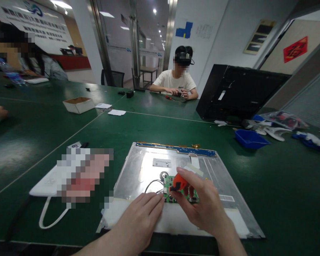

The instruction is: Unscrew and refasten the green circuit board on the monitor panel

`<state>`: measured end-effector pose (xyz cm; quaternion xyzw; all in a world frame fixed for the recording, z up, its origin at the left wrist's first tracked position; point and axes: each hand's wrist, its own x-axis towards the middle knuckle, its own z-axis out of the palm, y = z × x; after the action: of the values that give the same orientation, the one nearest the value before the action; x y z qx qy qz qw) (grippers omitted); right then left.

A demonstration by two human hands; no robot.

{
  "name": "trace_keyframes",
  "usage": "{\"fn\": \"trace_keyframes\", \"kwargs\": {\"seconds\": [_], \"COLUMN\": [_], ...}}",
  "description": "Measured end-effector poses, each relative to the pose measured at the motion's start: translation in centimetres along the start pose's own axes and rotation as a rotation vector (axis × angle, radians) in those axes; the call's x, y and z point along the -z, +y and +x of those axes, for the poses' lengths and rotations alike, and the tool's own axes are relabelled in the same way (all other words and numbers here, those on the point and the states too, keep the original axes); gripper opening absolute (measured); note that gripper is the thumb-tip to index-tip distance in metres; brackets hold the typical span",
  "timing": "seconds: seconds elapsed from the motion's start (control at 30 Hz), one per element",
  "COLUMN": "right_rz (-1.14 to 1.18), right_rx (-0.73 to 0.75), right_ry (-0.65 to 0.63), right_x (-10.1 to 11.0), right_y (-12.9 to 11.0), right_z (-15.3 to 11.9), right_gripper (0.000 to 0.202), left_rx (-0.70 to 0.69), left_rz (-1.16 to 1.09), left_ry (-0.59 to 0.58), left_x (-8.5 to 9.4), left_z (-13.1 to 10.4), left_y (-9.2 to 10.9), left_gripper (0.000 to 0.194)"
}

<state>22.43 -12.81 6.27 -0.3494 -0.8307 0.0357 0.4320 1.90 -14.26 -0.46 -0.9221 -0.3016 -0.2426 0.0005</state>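
A silver LCD panel (133,174) lies back side up on the green table in front of me, with a blue circuit strip (160,147) along its far edge. On the panel sits a small green circuit board (168,179), with dark wires (150,183) at its left side. My right hand (205,201) grips the orange and black handle of a screwdriver (179,182) over the board. Its tip is hidden from me. My left hand (140,217) rests on the panel, fingers stretched out and close together, fingertips at the board's left edge near the wires.
A white power bank (46,181) with a cable lies left of the panel, beside a blurred item. A blue tray (250,138) and a black monitor casing (240,92) stand at the right. Farther back are an open cardboard box (80,105) and a seated person (176,80).
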Motion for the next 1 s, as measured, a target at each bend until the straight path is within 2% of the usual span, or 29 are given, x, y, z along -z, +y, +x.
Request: {"fn": "trace_keyframes", "kwargs": {"seconds": [0.17, 0.53, 0.77, 1.0], "right_rz": [0.06, 0.009, 0.058, 0.056], "right_rx": [-0.013, -0.009, -0.029, -0.023], "right_ry": [-0.026, 0.035, -0.028, 0.009], "right_x": [0.25, -0.1, 0.3, 0.2], "right_y": [-0.25, 0.13, -0.22, -0.15], "right_z": [0.13, -0.08, 0.02, 0.04], "right_gripper": [0.056, 0.053, 0.057, 0.054], "left_rx": [-0.007, -0.005, -0.001, 0.003], "left_rz": [0.001, 0.019, 0.0, -0.005], "left_ry": [0.001, -0.005, 0.012, 0.016], "left_x": [-0.19, -0.18, -0.11, 0.1], "left_z": [-0.11, -0.19, -0.07, 0.04], "left_y": [-0.05, -0.02, 0.02, 0.1], "left_gripper": [0.048, 0.052, 0.047, 0.048]}}
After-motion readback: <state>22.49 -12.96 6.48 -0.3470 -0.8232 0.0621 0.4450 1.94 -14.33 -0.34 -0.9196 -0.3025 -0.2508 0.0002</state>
